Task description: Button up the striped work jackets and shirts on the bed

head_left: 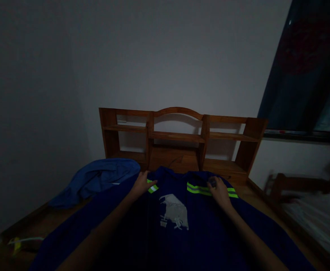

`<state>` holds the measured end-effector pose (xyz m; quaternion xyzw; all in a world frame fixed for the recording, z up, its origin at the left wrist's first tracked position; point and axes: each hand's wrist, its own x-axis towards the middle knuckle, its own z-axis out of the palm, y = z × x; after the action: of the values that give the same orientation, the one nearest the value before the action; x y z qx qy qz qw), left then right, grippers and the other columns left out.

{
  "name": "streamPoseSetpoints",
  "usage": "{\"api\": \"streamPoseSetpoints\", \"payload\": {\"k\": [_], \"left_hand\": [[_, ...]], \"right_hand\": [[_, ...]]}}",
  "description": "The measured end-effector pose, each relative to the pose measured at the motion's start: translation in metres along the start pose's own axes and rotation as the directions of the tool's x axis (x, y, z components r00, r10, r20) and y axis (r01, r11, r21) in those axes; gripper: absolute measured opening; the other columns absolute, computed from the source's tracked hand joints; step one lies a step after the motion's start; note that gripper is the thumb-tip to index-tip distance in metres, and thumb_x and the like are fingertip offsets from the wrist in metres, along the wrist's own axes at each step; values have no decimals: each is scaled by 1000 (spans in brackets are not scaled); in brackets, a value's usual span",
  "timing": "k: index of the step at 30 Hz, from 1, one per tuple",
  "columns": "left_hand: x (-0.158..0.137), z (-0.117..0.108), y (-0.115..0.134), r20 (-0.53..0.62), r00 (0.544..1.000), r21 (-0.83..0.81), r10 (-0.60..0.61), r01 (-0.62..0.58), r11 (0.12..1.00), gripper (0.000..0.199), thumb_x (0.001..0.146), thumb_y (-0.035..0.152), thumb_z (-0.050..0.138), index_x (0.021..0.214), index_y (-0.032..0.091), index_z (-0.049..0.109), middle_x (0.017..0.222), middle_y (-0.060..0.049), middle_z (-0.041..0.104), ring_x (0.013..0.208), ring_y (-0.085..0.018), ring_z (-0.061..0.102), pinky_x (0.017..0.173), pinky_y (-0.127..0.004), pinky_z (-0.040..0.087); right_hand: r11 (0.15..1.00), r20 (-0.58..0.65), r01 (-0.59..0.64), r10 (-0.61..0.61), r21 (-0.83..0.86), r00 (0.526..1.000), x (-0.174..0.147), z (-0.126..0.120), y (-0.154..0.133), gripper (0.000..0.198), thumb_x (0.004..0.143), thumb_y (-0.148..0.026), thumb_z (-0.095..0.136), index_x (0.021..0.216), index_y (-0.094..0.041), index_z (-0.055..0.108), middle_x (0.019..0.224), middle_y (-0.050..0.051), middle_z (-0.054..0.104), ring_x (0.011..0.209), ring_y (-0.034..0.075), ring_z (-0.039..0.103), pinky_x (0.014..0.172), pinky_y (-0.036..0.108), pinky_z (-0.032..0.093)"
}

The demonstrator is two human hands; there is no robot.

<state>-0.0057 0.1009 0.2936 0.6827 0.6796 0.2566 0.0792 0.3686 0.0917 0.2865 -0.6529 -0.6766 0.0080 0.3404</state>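
A dark blue work jacket (167,244) lies spread out in front of me, its collar at the far end. It has yellow-green reflective bands (198,189) across the upper part and a worn, pale grey print in the middle. My left hand (139,185) rests on the jacket near the shoulder at the left band, its thumb stretched out and apart from the fingers. On the right band, my right hand (220,191) has its fingers curled around a small dark bunch of the jacket's fabric. Dim light hides the finer folds.
A lighter blue garment (97,178) lies crumpled at the left. Beyond the collar stands a wooden headboard with shelves (177,137) against the wall. At lower left is a yellow and white item (17,244) I cannot make out. Whitish bedding (320,216) lies at right below a dark window (303,71).
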Motion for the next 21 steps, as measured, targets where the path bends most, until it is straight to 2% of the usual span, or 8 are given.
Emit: {"api": "streamPoseSetpoints", "payload": {"k": [3, 6, 9, 12, 15, 18, 21], "left_hand": [[-7, 2, -5, 171, 982, 162, -74, 46, 986, 69, 61, 68, 56, 106, 16, 56, 109, -14, 61, 103, -28, 58, 82, -31, 44], [-12, 6, -1, 241, 964, 226, -116, 60, 972, 63, 60, 64, 59, 104, 19, 57, 112, -13, 60, 106, -29, 57, 81, -31, 44], [-16, 9, 4, 224, 969, 266, -104, 42, 963, 72, 59, 56, 64, 118, 17, 48, 123, -17, 53, 114, -30, 51, 86, -33, 42], [-24, 10, 5, 257, 965, 257, -43, -25, 966, 78, 58, 49, 69, 123, 14, 43, 123, -19, 53, 114, -31, 50, 89, -36, 41], [-34, 8, 5, 232, 973, 195, -7, -40, 980, 54, 65, 36, 66, 113, 15, 52, 117, -17, 56, 111, -32, 52, 90, -38, 40], [-35, 1, 9, 181, 983, 138, -28, 3, 990, 26, 76, 27, 54, 100, 16, 58, 112, -16, 58, 110, -30, 53, 91, -38, 38], [-24, -9, 20, 147, 988, 14, -41, 39, 999, 27, 85, 32, 41, 90, 15, 61, 101, -15, 62, 103, -28, 56, 86, -35, 41]], "right_hand": [[993, 258, 93, -72, -71, 963, -11, 3, -26, 25, 84, -39, 41, 91, -23, 60, 89, 7, 66, 88, 25, 63, 77, 32, 47], [977, 396, 122, -44, -175, 917, -24, 20, -55, 36, 83, -47, 44, 97, -19, 61, 93, 11, 66, 90, 27, 63, 75, 32, 46], [963, 403, 121, -14, -241, 915, -34, 37, -73, 50, 79, -54, 48, 111, -17, 57, 107, 15, 62, 98, 30, 60, 79, 35, 45], [956, 379, 108, 3, -271, 926, -35, 45, -78, 58, 79, -56, 46, 122, -17, 50, 114, 16, 58, 99, 32, 59, 80, 39, 44], [966, 357, 87, 6, -242, 934, -33, 47, -75, 57, 80, -54, 45, 120, -14, 52, 109, 19, 61, 98, 34, 59, 80, 42, 43], [980, 350, 61, 9, -187, 937, -30, 48, -67, 50, 81, -49, 45, 115, -14, 56, 103, 18, 63, 99, 34, 59, 83, 42, 42], [995, 347, 14, 23, -103, 937, -27, 48, -55, 43, 85, -42, 40, 117, -19, 57, 107, 14, 64, 103, 30, 57, 86, 40, 41]]}}
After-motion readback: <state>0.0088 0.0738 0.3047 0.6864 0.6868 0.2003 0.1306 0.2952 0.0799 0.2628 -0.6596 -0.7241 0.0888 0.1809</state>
